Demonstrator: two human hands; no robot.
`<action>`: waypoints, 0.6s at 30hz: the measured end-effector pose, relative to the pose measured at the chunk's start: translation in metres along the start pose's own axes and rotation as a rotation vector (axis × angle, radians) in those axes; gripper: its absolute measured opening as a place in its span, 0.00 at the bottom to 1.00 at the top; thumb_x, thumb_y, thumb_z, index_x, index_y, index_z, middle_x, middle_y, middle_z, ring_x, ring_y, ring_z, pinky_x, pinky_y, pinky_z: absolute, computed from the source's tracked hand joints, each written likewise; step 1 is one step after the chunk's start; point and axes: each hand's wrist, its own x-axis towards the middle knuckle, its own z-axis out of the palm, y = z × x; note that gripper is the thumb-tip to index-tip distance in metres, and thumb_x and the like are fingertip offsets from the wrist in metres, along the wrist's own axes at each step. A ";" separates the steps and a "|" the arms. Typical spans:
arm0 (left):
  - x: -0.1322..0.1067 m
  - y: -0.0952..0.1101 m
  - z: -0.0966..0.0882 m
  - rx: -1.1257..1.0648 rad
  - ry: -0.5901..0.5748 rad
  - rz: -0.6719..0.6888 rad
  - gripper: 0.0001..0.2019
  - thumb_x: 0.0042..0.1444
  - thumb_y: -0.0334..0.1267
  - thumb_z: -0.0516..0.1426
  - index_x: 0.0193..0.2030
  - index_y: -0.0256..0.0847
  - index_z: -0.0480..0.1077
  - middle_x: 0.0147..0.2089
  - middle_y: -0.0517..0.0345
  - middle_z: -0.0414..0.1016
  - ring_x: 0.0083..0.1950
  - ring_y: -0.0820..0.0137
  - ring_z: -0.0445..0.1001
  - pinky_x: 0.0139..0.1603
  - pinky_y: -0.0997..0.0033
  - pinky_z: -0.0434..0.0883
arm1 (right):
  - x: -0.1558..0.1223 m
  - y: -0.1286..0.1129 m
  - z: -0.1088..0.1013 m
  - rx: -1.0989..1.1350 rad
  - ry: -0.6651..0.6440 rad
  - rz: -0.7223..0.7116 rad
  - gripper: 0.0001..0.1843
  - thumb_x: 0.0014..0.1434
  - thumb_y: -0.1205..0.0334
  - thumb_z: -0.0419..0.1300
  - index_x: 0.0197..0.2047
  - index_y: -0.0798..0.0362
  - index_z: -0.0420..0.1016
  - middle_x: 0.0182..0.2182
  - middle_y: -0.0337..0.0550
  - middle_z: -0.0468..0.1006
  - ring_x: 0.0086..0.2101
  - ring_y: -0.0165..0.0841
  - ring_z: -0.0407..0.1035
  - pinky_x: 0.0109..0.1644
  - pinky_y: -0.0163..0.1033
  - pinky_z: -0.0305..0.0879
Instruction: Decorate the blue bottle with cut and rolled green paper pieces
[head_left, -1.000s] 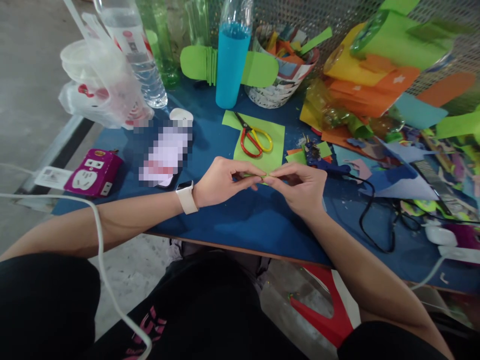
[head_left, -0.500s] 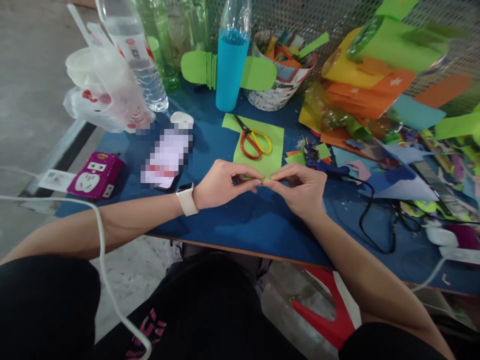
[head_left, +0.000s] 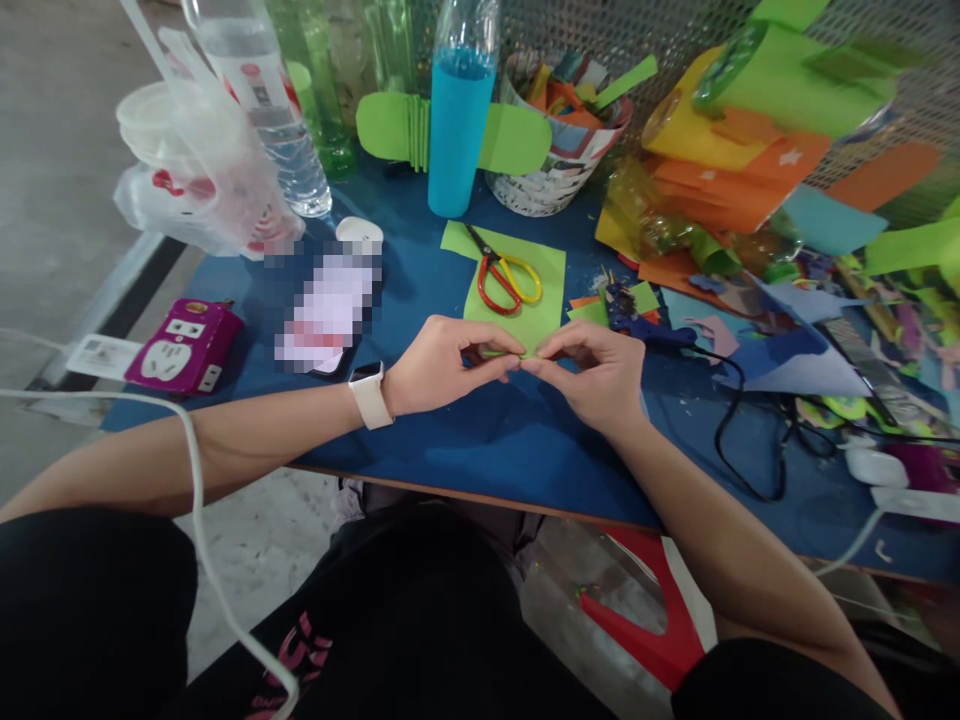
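Observation:
My left hand (head_left: 439,365), with a watch on the wrist, is closed in a pinch at the middle of the blue table. Facing it, my right hand (head_left: 604,380) pinches too, and the fingertips of both almost meet. Between them is a small piece of green paper (head_left: 530,356), mostly hidden by the fingers; its shape I cannot make out. Just beyond my hands lies a flat green paper sheet (head_left: 549,285). Scissors (head_left: 490,256) with one red and one yellow handle loop rest on that sheet, blades pointing away to the left.
A bottle of blue liquid (head_left: 457,130) and a scrap-filled basket (head_left: 536,190) stand behind. A phone (head_left: 330,310) and purple socket block (head_left: 184,345) lie left. At right are a blue glue gun (head_left: 660,338), its black cord and paper scraps. A white cable (head_left: 199,500) crosses my left arm.
The whole view has shifted slightly, so things sit a little further left and up. Both hands keep the same pinch on the green paper; the scissors and sheet stay put.

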 end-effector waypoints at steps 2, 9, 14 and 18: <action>0.000 0.000 0.000 0.005 0.009 0.025 0.06 0.72 0.37 0.69 0.48 0.38 0.88 0.39 0.53 0.92 0.38 0.69 0.92 0.41 0.77 0.85 | 0.000 0.001 -0.001 0.003 -0.028 0.022 0.22 0.53 0.45 0.89 0.31 0.46 0.86 0.28 0.37 0.83 0.28 0.32 0.76 0.32 0.38 0.77; -0.001 -0.003 -0.002 0.035 0.013 0.056 0.05 0.73 0.36 0.68 0.49 0.38 0.88 0.40 0.53 0.92 0.38 0.68 0.92 0.41 0.76 0.84 | 0.000 0.001 0.001 0.060 -0.108 0.063 0.23 0.56 0.44 0.88 0.37 0.46 0.82 0.34 0.39 0.86 0.34 0.35 0.81 0.36 0.40 0.80; -0.001 -0.003 -0.002 0.065 0.012 0.044 0.06 0.73 0.36 0.68 0.49 0.38 0.88 0.41 0.53 0.92 0.38 0.68 0.92 0.41 0.74 0.83 | 0.000 0.004 0.000 0.001 -0.129 0.020 0.17 0.61 0.44 0.85 0.39 0.44 0.88 0.37 0.42 0.88 0.36 0.37 0.83 0.35 0.41 0.80; -0.002 -0.002 -0.003 0.078 0.014 0.032 0.05 0.73 0.36 0.68 0.48 0.39 0.88 0.40 0.54 0.92 0.38 0.68 0.92 0.41 0.75 0.83 | 0.002 0.003 0.000 0.022 -0.121 -0.014 0.17 0.59 0.45 0.87 0.36 0.44 0.89 0.35 0.42 0.89 0.34 0.36 0.82 0.34 0.40 0.79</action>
